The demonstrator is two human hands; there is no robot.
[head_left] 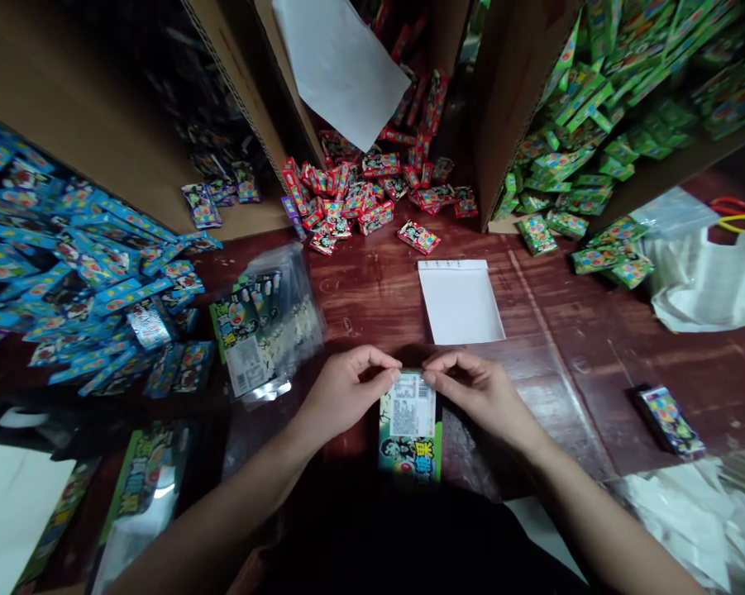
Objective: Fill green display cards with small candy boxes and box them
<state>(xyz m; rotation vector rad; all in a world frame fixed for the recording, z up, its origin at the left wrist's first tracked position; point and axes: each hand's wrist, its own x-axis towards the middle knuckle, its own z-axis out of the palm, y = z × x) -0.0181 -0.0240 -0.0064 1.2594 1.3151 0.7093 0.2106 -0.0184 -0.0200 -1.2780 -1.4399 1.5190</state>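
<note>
A printed candy packet with a green design and a white barcode label lies at the table's near edge, in front of my body. My left hand pinches its upper left corner between thumb and forefinger. At the upper right corner, my right hand pinches the same edge. Clear plastic shows beside the packet, under my right forearm. Just beyond my hands lies a white paper sheet with a folded top strip. Left of my left hand is a fanned stack of clear printed bags.
Blue candy packs are heaped at left. Red candy packs spill from a cardboard box at the back, green packs from another at right. A dark small box sits at right, above white paper strips.
</note>
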